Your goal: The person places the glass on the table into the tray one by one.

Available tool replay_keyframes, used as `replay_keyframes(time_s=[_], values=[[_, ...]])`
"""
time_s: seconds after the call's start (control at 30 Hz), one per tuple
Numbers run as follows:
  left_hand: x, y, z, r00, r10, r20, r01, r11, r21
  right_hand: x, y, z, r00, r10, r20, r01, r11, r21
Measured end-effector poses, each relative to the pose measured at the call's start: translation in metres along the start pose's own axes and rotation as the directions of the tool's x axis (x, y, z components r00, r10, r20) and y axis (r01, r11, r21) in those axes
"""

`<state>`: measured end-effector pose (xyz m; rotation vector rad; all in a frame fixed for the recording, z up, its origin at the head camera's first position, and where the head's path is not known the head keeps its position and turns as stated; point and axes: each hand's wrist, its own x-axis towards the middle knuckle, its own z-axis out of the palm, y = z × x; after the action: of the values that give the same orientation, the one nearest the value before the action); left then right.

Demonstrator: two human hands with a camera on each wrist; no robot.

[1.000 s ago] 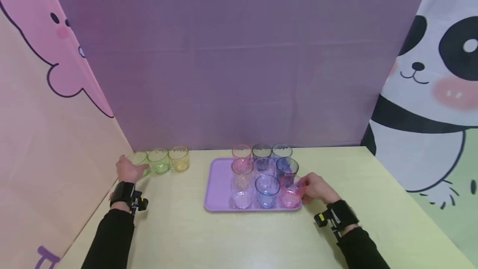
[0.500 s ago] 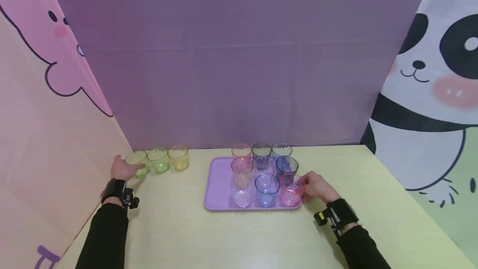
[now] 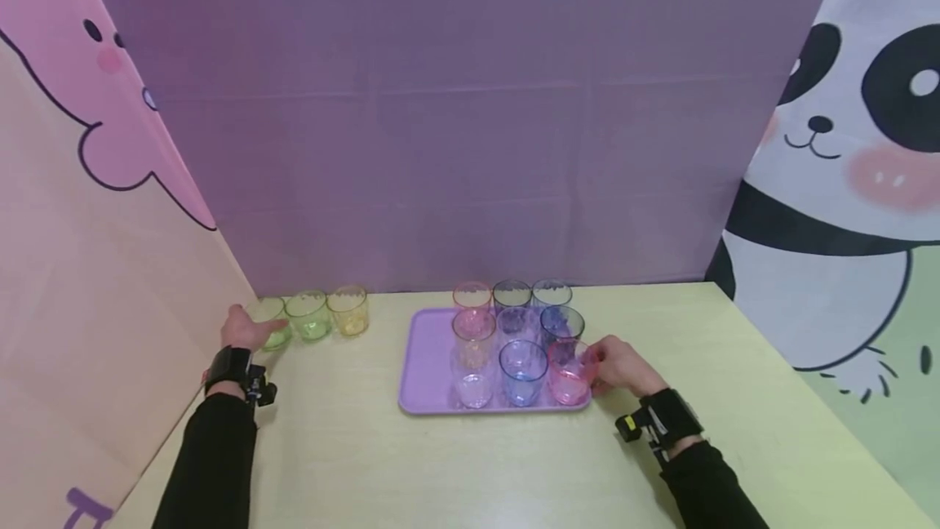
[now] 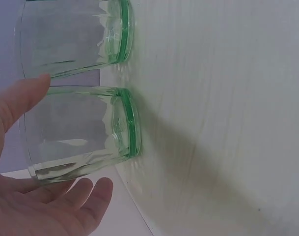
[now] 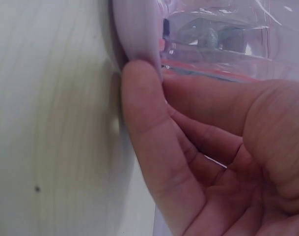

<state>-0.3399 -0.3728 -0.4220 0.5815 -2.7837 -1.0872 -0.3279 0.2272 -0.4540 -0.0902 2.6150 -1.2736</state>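
In the head view, my left hand (image 3: pixel 246 328) is at the leftmost green glass (image 3: pixel 276 337) at the table's back left corner. The left wrist view shows that upright clear green glass (image 4: pixel 85 128) on the table between my thumb (image 4: pixel 26 96) and fingers. Beside it stands a second green glass (image 3: pixel 310 322), then a yellow glass (image 3: pixel 349 316). My right hand (image 3: pixel 622 366) pinches the right edge of a purple tray (image 3: pixel 426 366), with the index finger (image 5: pixel 149 118) under the rim and the thumb over it. The pink glass (image 3: pixel 569 382) stands close to those fingertips.
Several upright glasses stand on the tray's middle and right, among them a blue glass (image 3: pixel 523 374) at the front and a dark blue one (image 3: pixel 562 325). A purple cloth wall (image 3: pixel 470 145) borders the table (image 3: pixel 441 472) behind; a cream panel (image 3: pixel 132 284) borders it left.
My left hand and the leftmost green glass have shifted slightly left, then the hand moved slightly back right. The right hand stays at the tray's edge. The head view has shifted a little.
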Motion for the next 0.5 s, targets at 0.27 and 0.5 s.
replay_keyframes(time_s=[0.27,0.5], values=[[-0.002,0.005,0.002,1.000,-0.012,-0.023,0.011,0.999,-0.039,0.001,0.000,-0.001,1.000,-0.007,-0.002,0.007,1.000,-0.002],[-0.014,0.004,0.007,0.993,-0.061,-0.106,0.047,0.991,-0.124,-0.002,-0.002,0.000,1.000,0.001,-0.001,-0.001,1.000,0.025]])
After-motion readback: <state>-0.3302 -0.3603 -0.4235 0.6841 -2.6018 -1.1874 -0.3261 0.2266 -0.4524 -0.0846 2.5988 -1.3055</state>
